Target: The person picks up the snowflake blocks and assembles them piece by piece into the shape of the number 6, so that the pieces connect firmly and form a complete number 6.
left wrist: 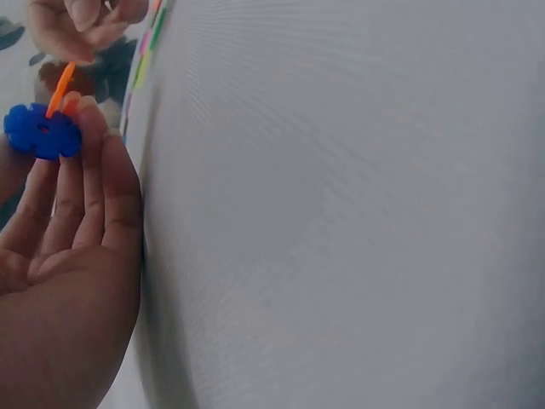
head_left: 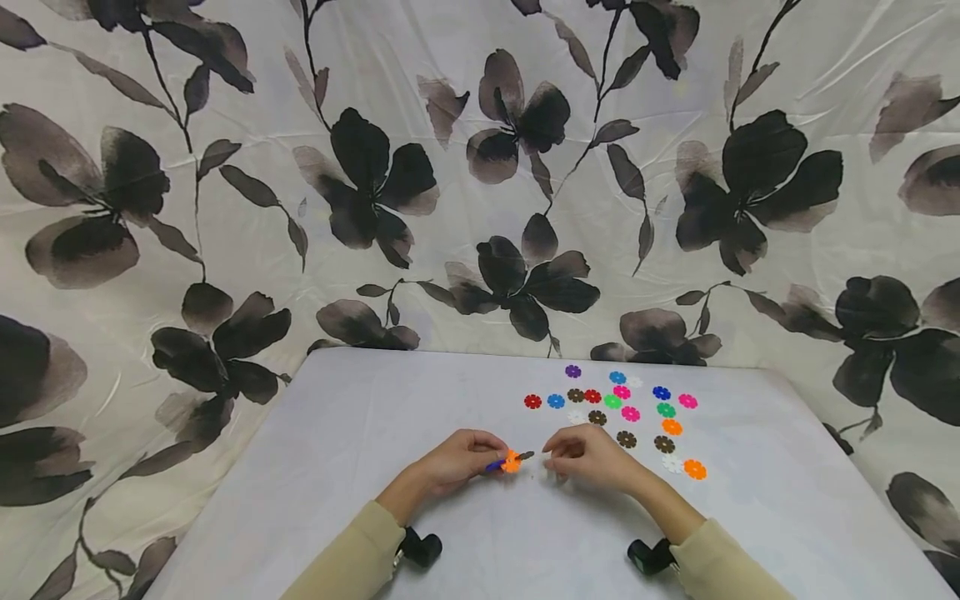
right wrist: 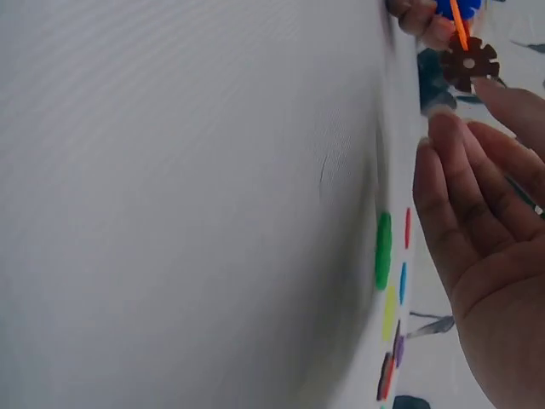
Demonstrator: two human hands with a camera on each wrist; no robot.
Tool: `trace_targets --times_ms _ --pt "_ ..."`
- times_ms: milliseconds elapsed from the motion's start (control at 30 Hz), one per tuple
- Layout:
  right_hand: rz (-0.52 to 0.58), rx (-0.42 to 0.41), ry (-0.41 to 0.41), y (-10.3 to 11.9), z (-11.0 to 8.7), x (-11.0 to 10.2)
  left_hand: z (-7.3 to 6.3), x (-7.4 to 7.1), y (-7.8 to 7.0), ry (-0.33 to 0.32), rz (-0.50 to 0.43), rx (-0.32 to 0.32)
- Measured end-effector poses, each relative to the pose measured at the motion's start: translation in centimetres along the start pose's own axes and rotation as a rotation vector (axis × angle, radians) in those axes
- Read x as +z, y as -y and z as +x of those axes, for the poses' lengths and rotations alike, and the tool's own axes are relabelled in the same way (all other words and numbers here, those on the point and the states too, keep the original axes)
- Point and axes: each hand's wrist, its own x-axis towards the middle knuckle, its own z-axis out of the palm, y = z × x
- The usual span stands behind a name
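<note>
My left hand (head_left: 459,460) pinches a small cluster of joined, notched flower-shaped plastic discs above the table. The blue disc (left wrist: 36,136) sits against its fingers, an orange disc (head_left: 512,463) slots in edgewise in the middle, and a brown disc (right wrist: 470,75) is at the outer end. Just right of the brown disc, my right hand (head_left: 592,457) hovers with loosely bent fingers and nothing between them. A narrow gap shows between its fingertips and the brown disc in the head view.
Several loose flower discs lie flat at the table's back right, among them a purple disc (head_left: 573,372), a green disc (head_left: 666,410) and an orange one (head_left: 695,470) beside the right forearm. A floral cloth (head_left: 510,192) hangs behind the white table (head_left: 360,417).
</note>
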Motion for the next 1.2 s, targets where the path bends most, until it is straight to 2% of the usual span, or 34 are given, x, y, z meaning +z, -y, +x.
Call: trace_targets --times_ms 467,800,967,1200 --pt "-0.171 0.148 -0.205 -1.8 -2.7 -3.6 0.1 0.1 -0.2 -0.091 0.031 -0.001" --pt "-0.317 0.269 -0.283 -3.5 -4.6 -6.4 -0.1 0.5 -0.3 -0.148 0.08 -0.019" --pt "-0.294 0.351 -0.269 -4.1 -5.3 -7.2 -0.3 0.9 -0.7 -0.159 0.096 -0.02" --pt "-0.273 0.389 -0.218 -4.3 -4.7 -7.4 0.1 0.7 -0.7 -0.17 0.069 -0.043"
